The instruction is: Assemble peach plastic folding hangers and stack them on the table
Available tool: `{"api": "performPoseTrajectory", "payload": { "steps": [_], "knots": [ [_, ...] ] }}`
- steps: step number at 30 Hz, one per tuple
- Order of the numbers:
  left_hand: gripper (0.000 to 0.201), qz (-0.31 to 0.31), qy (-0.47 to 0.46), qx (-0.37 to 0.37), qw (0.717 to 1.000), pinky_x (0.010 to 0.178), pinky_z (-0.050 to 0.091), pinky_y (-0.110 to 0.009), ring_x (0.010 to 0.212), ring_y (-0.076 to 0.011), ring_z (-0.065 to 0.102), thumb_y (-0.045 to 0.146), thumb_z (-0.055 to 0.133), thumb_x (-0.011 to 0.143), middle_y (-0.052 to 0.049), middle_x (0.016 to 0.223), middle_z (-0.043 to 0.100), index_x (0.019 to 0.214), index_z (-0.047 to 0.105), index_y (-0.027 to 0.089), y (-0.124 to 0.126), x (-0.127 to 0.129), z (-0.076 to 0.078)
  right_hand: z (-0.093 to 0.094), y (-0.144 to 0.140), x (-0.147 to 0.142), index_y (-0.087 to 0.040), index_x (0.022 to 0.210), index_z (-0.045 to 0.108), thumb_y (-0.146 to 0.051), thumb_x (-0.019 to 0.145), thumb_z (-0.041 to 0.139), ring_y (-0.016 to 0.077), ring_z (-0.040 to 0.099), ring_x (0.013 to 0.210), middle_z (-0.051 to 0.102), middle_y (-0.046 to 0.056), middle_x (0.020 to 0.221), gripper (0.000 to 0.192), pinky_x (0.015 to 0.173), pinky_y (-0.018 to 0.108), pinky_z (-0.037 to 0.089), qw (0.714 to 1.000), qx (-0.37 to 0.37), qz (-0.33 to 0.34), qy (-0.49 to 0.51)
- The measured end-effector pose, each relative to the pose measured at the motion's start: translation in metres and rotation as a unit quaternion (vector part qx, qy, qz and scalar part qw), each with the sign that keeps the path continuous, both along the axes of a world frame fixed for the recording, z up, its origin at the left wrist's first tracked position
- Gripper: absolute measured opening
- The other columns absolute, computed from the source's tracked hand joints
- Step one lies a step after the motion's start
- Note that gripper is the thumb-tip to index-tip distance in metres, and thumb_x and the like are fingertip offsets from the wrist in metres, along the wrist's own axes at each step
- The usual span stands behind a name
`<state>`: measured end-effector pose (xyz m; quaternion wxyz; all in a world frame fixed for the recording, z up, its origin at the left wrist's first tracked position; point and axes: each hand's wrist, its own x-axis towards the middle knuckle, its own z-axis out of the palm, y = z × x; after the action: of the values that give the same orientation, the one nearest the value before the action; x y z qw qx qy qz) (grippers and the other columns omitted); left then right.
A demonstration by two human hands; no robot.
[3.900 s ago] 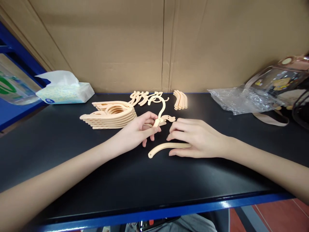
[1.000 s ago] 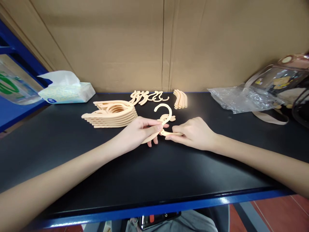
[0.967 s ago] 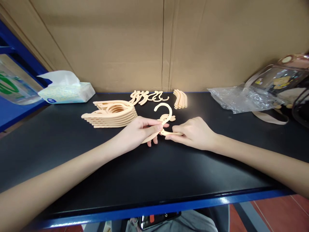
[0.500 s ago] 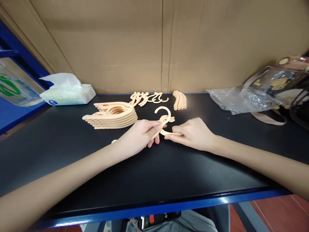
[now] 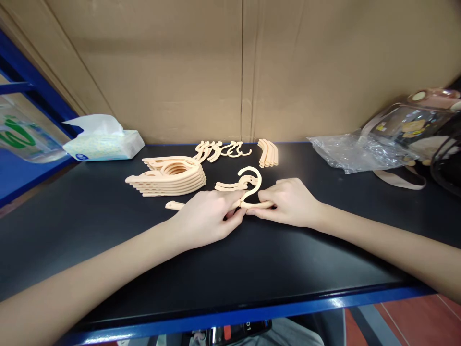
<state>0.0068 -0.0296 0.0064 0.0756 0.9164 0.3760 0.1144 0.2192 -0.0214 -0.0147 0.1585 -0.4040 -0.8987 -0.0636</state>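
Observation:
A cream plastic folding hanger is held low over the black tabletop between both hands, its hook curving up and open to the left. My left hand is closed around its left part; a flat arm end juts out on the far side of that hand. My right hand pinches the short right arm close to the hook's base. Behind the hook lies a small cluster of cream hanger parts, partly hidden by the held piece and my fingers.
A stack of cream hanger pieces stands left, with loose hooks and curved arms along the back. A tissue pack is at back left, a clear plastic bag at right. Cardboard walls the rear; the table's blue edge runs in front.
My left hand has turned over the hanger and lowered slightly. The hook has shifted a little right and down, and the left arm end shows more. My right hand keeps its pinch.

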Motion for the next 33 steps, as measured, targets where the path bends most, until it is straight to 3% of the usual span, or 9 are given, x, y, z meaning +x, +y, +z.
{"api": "performPoseTrajectory", "payload": {
  "steps": [7,13,18,21,24,27,33],
  "knots": [
    [0.029,-0.004,0.042,0.027,0.999,0.049,0.030,-0.021,0.047,-0.0122,0.050,0.042,0.051,0.088,0.005,0.053,0.052,0.101,0.061,0.018,-0.003,0.002,0.000,0.005,0.005,0.005,-0.017,0.053,0.048,-0.066,0.089,0.033,0.0098,0.043,0.048,0.055,0.000,0.050,0.063,0.058,0.026,0.028,0.999,-0.029,-0.001,0.033],
    [0.036,0.017,0.040,0.033,0.999,0.048,0.028,-0.021,0.044,-0.0118,0.046,0.050,0.052,0.087,0.005,0.046,0.046,0.097,0.066,0.018,-0.001,0.002,-0.001,0.007,0.011,0.011,-0.018,0.056,0.046,-0.058,0.093,0.031,0.0109,0.043,0.052,0.049,-0.002,0.051,0.056,0.058,0.026,0.028,0.989,-0.068,-0.062,0.114],
    [0.038,0.013,0.031,0.037,0.999,0.048,0.027,-0.022,0.044,-0.0119,0.045,0.051,0.049,0.089,0.005,0.047,0.046,0.096,0.067,0.017,-0.002,0.002,-0.002,0.005,0.019,0.012,-0.019,0.073,0.052,-0.046,0.093,0.040,0.0127,0.050,0.067,0.056,-0.001,0.072,0.035,0.064,0.025,0.035,0.960,-0.093,-0.069,0.255],
    [0.039,0.014,0.034,0.032,0.999,0.047,0.026,-0.022,0.043,-0.0117,0.044,0.051,0.048,0.089,0.005,0.046,0.045,0.095,0.067,0.018,-0.002,0.002,-0.003,0.001,0.027,0.016,-0.019,0.074,0.052,-0.039,0.095,0.035,0.0136,0.052,0.072,0.057,0.000,0.075,0.034,0.070,0.027,0.038,0.928,-0.117,-0.067,0.347],
    [0.039,0.015,0.038,0.035,0.999,0.047,0.025,-0.022,0.042,-0.0117,0.043,0.052,0.048,0.089,0.005,0.045,0.043,0.094,0.067,0.018,-0.002,0.002,-0.003,-0.001,0.032,0.021,-0.020,0.064,0.044,-0.027,0.092,0.031,0.0130,0.046,0.066,0.048,-0.001,0.066,0.031,0.065,0.027,0.037,0.909,-0.076,-0.076,0.403],
    [0.039,0.018,0.032,0.043,0.998,0.047,0.024,-0.022,0.043,-0.0118,0.045,0.053,0.047,0.089,0.005,0.046,0.044,0.092,0.066,0.019,-0.002,0.001,-0.003,0.003,0.029,0.024,-0.022,0.059,0.034,-0.021,0.086,0.034,0.0125,0.038,0.058,0.038,-0.002,0.060,0.027,0.057,0.027,0.032,0.908,-0.019,-0.078,0.412],
    [0.040,0.041,0.022,0.041,0.998,0.048,0.024,-0.022,0.044,-0.0121,0.045,0.052,0.047,0.089,0.003,0.047,0.046,0.076,0.063,0.018,-0.002,0.002,-0.002,0.010,0.010,0.017,-0.021,0.059,0.039,-0.019,0.087,0.035,0.0131,0.038,0.056,0.041,-0.002,0.055,0.028,0.061,0.030,0.031,0.967,0.109,0.026,0.230]
  ]
}}
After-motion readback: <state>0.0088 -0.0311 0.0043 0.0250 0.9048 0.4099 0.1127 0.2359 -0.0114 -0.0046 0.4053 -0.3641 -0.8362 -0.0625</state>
